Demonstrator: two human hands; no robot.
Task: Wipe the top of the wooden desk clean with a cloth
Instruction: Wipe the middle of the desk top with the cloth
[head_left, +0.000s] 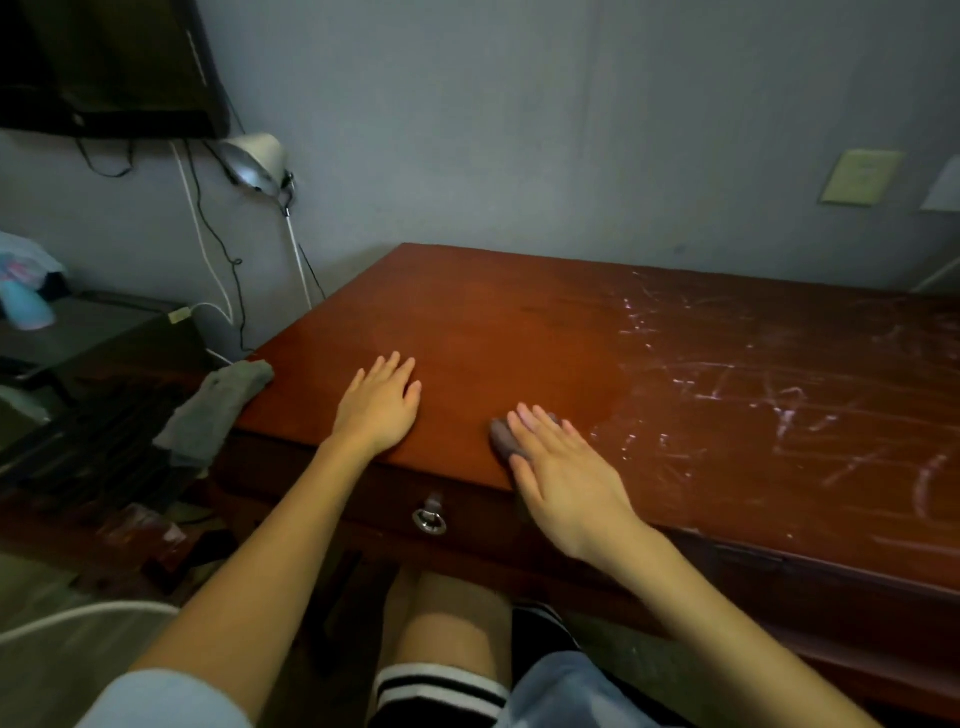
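Red-brown wood: desk (519, 322), its top set against a grey wall. The right part is streaked with pale whitish marks; the left part is plain with an even sheen. Grey rag (218, 410) droops over the front left corner. Right hand (561, 478) lies flat, fingers straight and slightly spread, pressing on the cloth, not curled round it. Left hand (382, 405) rests palm down on bare wood, fingers straight, holding nothing. Cloth (501, 436) is a small greyish-purple wad just inside the front edge, mostly under the right fingers. Metal ring pull (429, 519) sits on the drawer front below.
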